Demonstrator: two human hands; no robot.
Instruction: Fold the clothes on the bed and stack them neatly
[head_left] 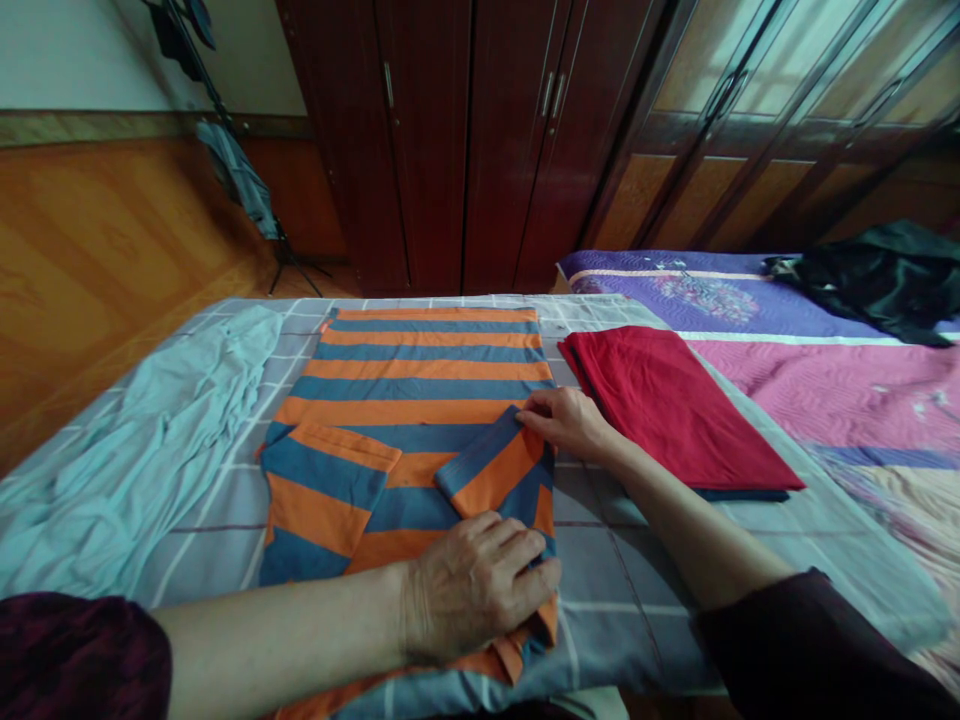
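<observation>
An orange and blue striped shirt (420,390) lies spread on the grey checked bed cover (600,590), its hem toward the wardrobe and both sleeves folded inward over the body. My right hand (566,420) pinches the right sleeve near its upper corner, at the shirt's right edge. Nearer to me, my left hand (484,585) rests on the shirt below that sleeve, its fingers bent and pressed together on the cloth. What lies under the left palm is hidden. The left sleeve lies flat, untouched by either hand.
A folded red garment (675,400) lies right of the shirt, and a rumpled pale aqua cloth (172,430) lies to the left. Beyond are a dark red wardrobe (495,150), a clothes stand (281,240) and another bed (810,390) with a black garment (877,280).
</observation>
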